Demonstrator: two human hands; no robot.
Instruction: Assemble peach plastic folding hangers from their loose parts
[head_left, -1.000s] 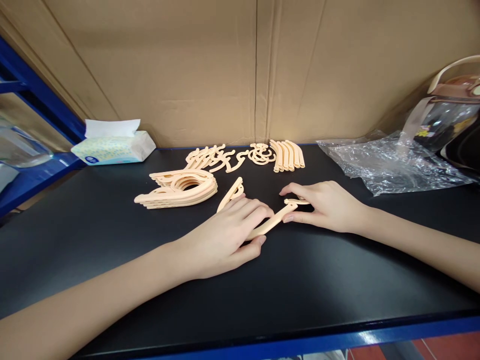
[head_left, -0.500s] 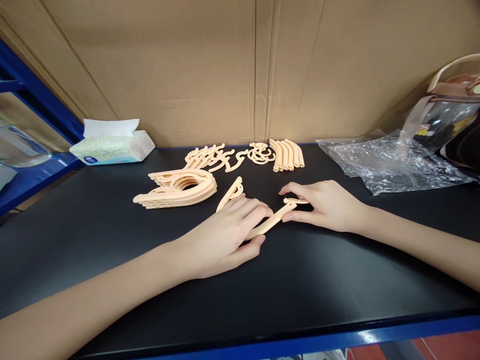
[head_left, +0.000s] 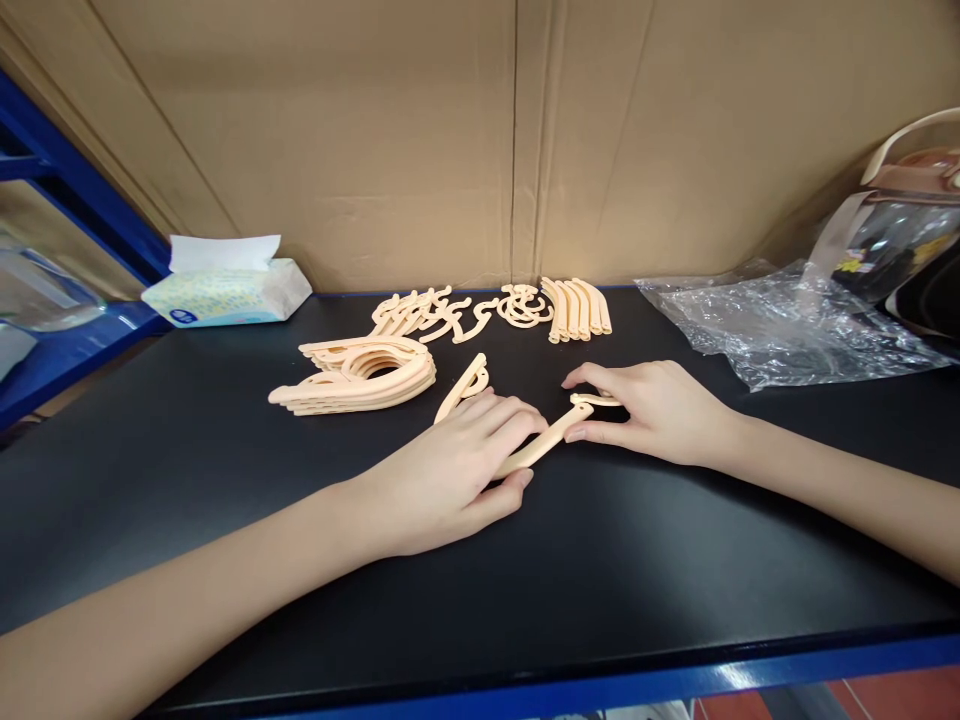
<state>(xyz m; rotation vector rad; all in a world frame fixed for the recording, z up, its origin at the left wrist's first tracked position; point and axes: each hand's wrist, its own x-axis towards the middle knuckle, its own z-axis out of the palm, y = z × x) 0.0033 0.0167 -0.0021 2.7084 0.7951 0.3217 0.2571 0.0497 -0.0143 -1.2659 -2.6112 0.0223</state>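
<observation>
On the black table (head_left: pixel 600 560), centre, the left hand (head_left: pixel 450 470) clasps a peach plastic hanger arm (head_left: pixel 544 445); the right hand (head_left: pixel 652 410) pinches its right end. Seemingly mid-assembly; seating the joint needs steady, aligned pressure.

A small hand-assembly or packing station in a stockroom rather than a home. The black surface (head_left: pixel 225 480) sits in blue steel racking (head_left: pixel 82 185) and is backed by plain cardboard sheets (head_left: pixel 375 130). Identical peach plastic hanger parts lie sorted by shape: a stack of curved arms (head_left: pixel 360 375), a row of hooks (head_left: pixel 420 315) and a row of bars (head_left: pixel 577 308). The left hand (head_left: pixel 450 480) and right hand (head_left: pixel 652 410) grip one hanger piece (head_left: pixel 544 445) between them. A crumpled clear plastic bag (head_left: pixel 780 325) and a tissue pack (head_left: pixel 225 293) lie at the sides
</observation>
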